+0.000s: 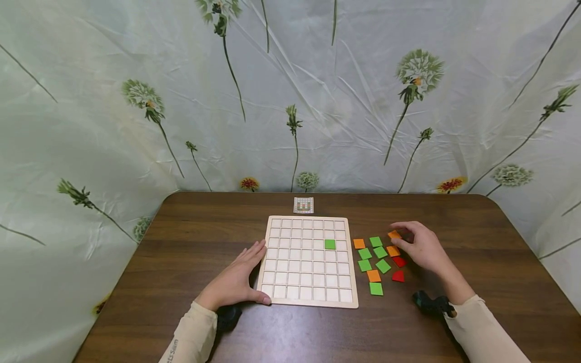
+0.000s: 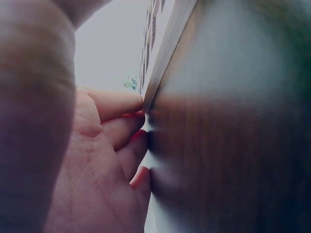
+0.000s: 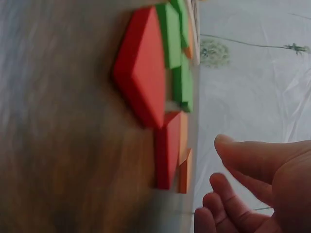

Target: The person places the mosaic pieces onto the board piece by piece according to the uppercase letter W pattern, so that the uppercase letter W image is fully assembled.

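Table (image 1: 204, 227): dark brown wood-grain top, far corners rounded; pale wooden grid board (image 1: 294, 266) flat near the middle; small paper-like card (image 1: 303, 205) printed with a grid, just beyond the board, near far edge; right of the board, a loose cluster: six green flat square tiles (image 1: 383, 266), four orange flat square tiles (image 1: 374, 276), two red flat tiles (image 1: 398, 276); nearest orange one just beside the board.
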`<state>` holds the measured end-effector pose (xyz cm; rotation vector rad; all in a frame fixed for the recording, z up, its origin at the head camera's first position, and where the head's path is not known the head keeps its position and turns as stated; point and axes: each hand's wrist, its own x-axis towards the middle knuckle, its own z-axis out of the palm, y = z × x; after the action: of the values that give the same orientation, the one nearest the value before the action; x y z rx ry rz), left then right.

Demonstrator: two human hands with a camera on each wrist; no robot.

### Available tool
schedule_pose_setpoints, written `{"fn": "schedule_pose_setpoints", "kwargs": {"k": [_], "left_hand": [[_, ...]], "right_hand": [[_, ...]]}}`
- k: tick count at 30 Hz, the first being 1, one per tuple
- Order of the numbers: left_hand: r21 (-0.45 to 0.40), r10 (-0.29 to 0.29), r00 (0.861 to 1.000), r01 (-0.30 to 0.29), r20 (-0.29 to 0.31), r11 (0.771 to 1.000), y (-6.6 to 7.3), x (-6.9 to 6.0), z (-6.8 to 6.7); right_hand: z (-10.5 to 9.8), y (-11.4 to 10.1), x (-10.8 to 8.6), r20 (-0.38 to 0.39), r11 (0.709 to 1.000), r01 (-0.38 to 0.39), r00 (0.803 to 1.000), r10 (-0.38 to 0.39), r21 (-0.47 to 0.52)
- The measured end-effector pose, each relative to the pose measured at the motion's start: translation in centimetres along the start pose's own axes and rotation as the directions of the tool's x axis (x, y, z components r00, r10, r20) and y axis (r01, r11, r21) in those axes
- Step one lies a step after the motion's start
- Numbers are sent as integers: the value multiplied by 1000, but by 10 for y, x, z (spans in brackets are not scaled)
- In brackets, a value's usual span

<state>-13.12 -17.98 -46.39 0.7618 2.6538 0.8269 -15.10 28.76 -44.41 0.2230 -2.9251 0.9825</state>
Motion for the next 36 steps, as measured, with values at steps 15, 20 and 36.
{"fn": "schedule_pose_setpoints", "kwargs": {"k": [15, 20, 36], "left_hand": [[-4, -11, 1000, 11, 6, 1000, 3, -1, -2], [-6, -13, 1000, 13, 9, 1000, 2, -1, -1], [-3, -7, 1000, 7, 5, 1000, 0, -1, 0]], "right_hand": [[-2, 14, 10, 93, 999, -36, 995, 38, -21], [-4, 16, 11, 113, 1000, 1, 994, 1, -21], [-6, 19, 14, 122, 994, 69, 991, -59, -80]]}}
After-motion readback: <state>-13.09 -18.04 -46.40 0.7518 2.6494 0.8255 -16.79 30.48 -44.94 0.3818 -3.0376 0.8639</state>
